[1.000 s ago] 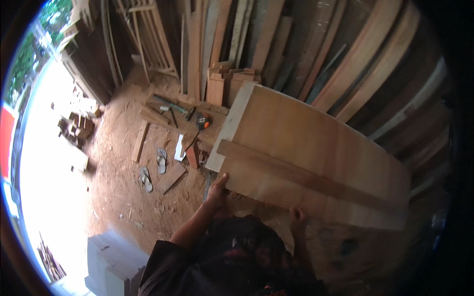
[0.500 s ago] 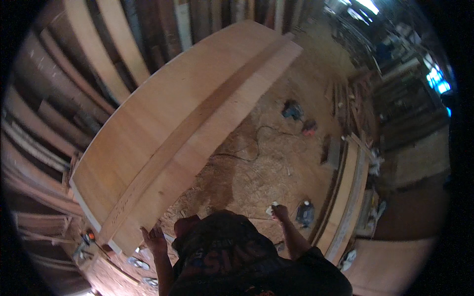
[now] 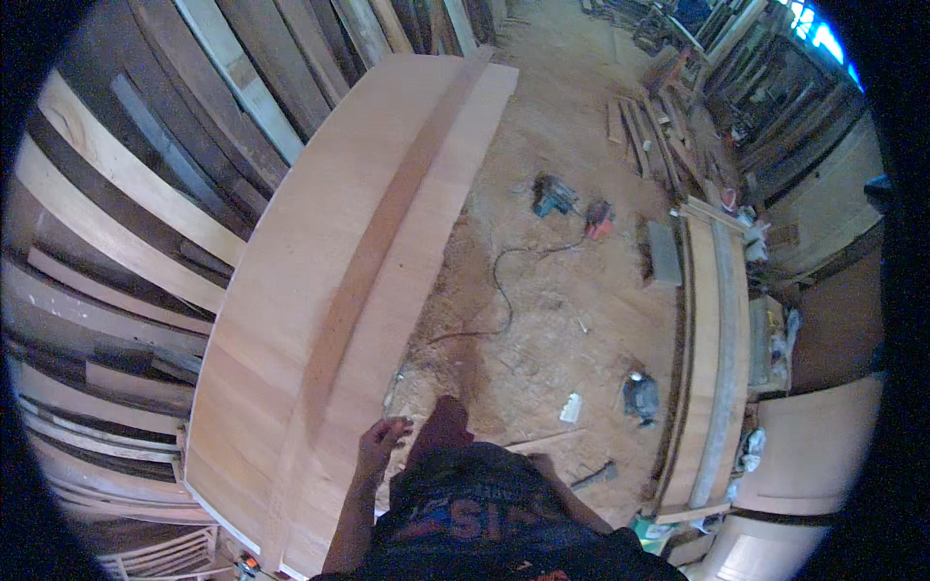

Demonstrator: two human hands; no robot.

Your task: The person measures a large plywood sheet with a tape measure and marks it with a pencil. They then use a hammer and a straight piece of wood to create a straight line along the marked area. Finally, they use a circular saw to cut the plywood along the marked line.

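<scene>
My left hand [image 3: 383, 441] is half curled, its fingers loosely bent and apart, just beside the right-hand edge of a large wooden panel [image 3: 281, 281], which sweeps from seven to twelve o'clock of it. A darker wooden strip [image 3: 386, 223] runs lengthwise along the panel. My right hand is hidden behind my dark shirt [image 3: 465, 513], so I cannot tell its state. A teal power tool [image 3: 554, 197] lies at one o'clock on the dusty floor [image 3: 533, 339].
</scene>
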